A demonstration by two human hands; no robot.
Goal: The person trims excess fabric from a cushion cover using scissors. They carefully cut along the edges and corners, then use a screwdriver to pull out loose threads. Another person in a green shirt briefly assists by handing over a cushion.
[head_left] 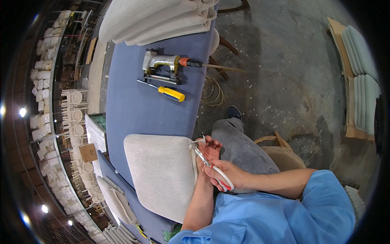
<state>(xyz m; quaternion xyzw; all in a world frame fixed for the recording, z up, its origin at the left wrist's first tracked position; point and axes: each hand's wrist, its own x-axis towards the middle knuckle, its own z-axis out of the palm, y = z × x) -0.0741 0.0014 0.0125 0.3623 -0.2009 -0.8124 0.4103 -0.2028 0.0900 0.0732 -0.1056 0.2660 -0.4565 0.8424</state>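
A light beige fabric-covered seat cushion lies on the blue-covered table in front of me. Its upper right corner has a gathered, frayed tuft of fabric. My left hand is palm up at that corner, fingers curled, with fingertips against the tuft; its thumb is partly hidden. My right hand is closed around the white and red handles of a pair of scissors. The metal blades point up and left, reaching the gathered fabric. How far the blades are apart is hard to see.
On the blue table lie a staple gun with an air hose and a yellow-handled screwdriver. Stacked beige cushions stand at the far end. A coiled hose lies on the floor; cardboard with pale cushions is at right.
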